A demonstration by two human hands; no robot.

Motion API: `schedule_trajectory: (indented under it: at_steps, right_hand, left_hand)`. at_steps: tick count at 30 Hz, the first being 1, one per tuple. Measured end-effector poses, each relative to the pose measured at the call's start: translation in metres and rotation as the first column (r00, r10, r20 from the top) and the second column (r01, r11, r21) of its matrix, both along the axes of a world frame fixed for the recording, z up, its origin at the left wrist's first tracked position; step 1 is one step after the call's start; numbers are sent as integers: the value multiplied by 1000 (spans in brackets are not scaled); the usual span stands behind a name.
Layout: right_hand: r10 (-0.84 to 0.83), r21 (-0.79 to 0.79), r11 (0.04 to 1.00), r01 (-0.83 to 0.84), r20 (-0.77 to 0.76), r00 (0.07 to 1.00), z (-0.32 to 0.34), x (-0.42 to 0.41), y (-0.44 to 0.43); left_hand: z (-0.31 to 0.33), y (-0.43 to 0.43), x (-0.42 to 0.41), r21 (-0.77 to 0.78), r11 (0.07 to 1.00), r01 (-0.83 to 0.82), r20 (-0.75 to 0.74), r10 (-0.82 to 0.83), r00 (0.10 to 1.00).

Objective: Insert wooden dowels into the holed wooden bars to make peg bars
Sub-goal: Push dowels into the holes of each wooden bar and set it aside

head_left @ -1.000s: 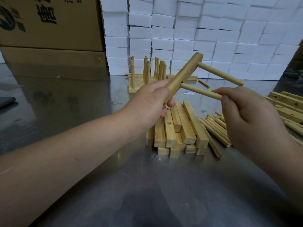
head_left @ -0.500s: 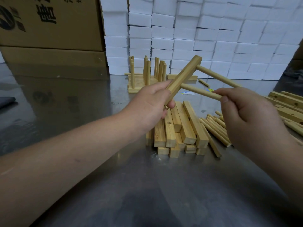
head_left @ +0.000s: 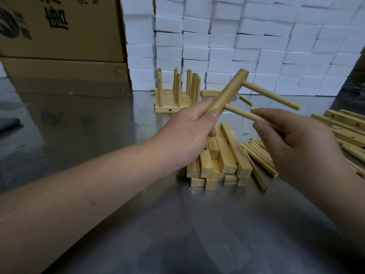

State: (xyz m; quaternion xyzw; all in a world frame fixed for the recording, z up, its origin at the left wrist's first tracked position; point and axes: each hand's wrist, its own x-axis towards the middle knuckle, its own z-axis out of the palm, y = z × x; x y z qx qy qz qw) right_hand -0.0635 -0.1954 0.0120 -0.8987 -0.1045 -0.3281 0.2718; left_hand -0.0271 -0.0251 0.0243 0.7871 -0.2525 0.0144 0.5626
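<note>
Steel table (head_left: 177, 224), bar (head_left: 227, 89) tilted up-right, dowels (head_left: 270, 94) pointing right

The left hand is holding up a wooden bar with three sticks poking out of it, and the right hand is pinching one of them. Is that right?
Not quite. The head view shows only two sticks in the wooden bar, not three: an upper stick near the far end and a lower stick. The rest holds: the left hand holds up the bar, and the right hand pinches the lower stick.
</note>
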Motion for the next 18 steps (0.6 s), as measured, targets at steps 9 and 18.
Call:
schedule_trajectory:
  at_steps: [9, 18]
  right_hand:
    - [-35, -38, 999, 38, 75, 997, -1, -4, 5]
    - [57, 248, 968, -38, -73, 996, 4, -11, 12]
  left_hand:
    - [-3, -1, -1, 10, 999, 34, 34, -35, 999]
    - [-5, 1, 0, 8, 1000, 29, 84, -29, 996]
